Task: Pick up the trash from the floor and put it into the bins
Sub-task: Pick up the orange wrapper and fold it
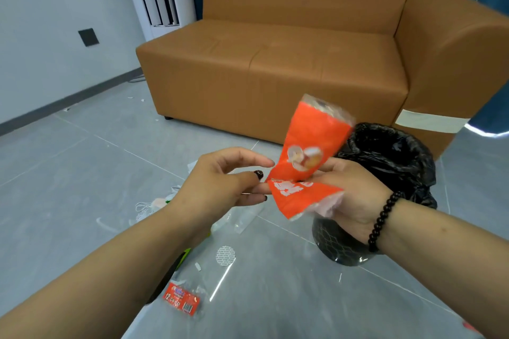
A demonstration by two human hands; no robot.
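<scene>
The right hand (pixel 349 195) holds an orange snack wrapper (pixel 305 157) pinched at its folded middle, the fingers curled round it, so that the upper half stands up and the lower half bends down toward the camera; a dark bead bracelet (pixel 382 217) circles that wrist; the left hand (pixel 220 179) is just beside the wrapper, its fingers loosely extended with the tips at the wrapper's left edge, though whether they actually pinch it I cannot tell; the wrapper sits above and just in front of a black bin (pixel 396 162) lined with a black bag, which stands on the grey tiled floor (pixel 68 173) near a tan sofa (pixel 275 63); on the floor below the left forearm lie a red wrapper with a barcode (pixel 181 298), a round white patterned disc (pixel 225 255), a clear plastic film (pixel 242 217) and pale scraps (pixel 148 205) farther left.
</scene>
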